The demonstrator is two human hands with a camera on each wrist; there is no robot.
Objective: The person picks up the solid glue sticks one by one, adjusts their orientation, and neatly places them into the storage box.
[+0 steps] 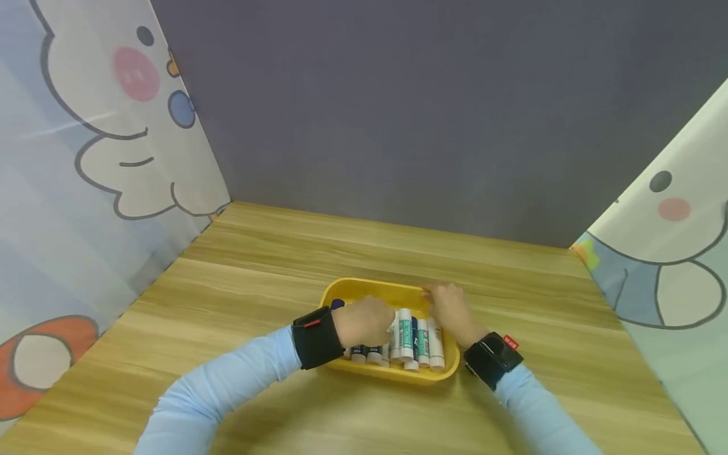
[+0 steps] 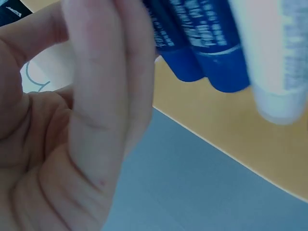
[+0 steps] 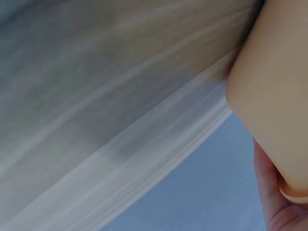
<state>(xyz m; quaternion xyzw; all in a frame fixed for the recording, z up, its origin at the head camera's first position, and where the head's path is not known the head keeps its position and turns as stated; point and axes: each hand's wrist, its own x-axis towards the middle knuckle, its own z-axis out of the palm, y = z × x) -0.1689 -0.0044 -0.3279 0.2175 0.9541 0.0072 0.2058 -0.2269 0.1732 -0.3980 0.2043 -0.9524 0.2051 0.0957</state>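
A yellow tray (image 1: 364, 289) sits on the wooden table and holds several glue sticks (image 1: 412, 338) lying side by side, white with blue or green labels. My left hand (image 1: 364, 321) lies over the tray's left half. In the left wrist view its fingers (image 2: 108, 91) run fairly straight beside the blue glue sticks (image 2: 195, 45), with nothing in the palm. My right hand (image 1: 449, 306) is at the tray's far right corner, fingers on the rim. The right wrist view shows the yellow tray's (image 3: 274, 91) outer corner with a bit of the hand under it.
Wooden table (image 1: 256, 265) enclosed by a grey back wall and cartoon-printed side panels (image 1: 102, 158). Bare wood lies on all sides of the tray. Both forearms wear light blue sleeves and black wrist straps.
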